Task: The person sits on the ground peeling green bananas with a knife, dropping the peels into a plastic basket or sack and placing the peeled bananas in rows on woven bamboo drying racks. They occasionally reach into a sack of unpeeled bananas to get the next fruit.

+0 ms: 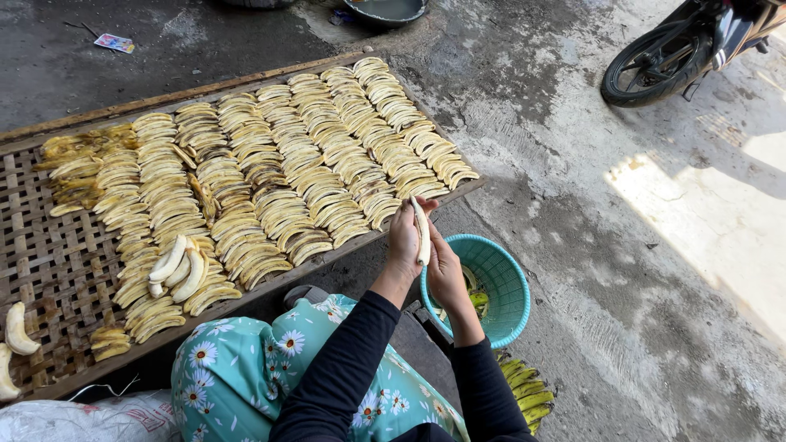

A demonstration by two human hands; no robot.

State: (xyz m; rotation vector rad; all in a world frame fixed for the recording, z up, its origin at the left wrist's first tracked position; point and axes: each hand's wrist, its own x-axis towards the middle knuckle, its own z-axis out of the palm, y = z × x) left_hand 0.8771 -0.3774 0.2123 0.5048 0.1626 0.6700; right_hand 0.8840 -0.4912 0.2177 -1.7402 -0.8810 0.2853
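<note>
1. Peeled banana [421, 232], pale and whole, stands nearly upright between both hands, above the gap between the tray's near edge and the teal basket [508, 282].
2. Left hand [404, 237] clasps it from the tray side, fingers curled against the fruit; right hand [446, 274] presses on it from the basket side, fingers together. Whether a blade is held, I cannot tell.
3. Judging by this, the step in hand is working 1 banana into flat slices; the next move calls for a steady lengthwise cut and careful support, since the soft fruit could snap.
4. Woven drying tray [49, 262] beyond carries many rows of yellow slices [278, 164], with a few whole peeled bananas [176, 266] on top.
5. Unpeeled green bananas [528, 393] lie by the right elbow; a parked motorbike wheel [655, 61] sits well apart.
</note>
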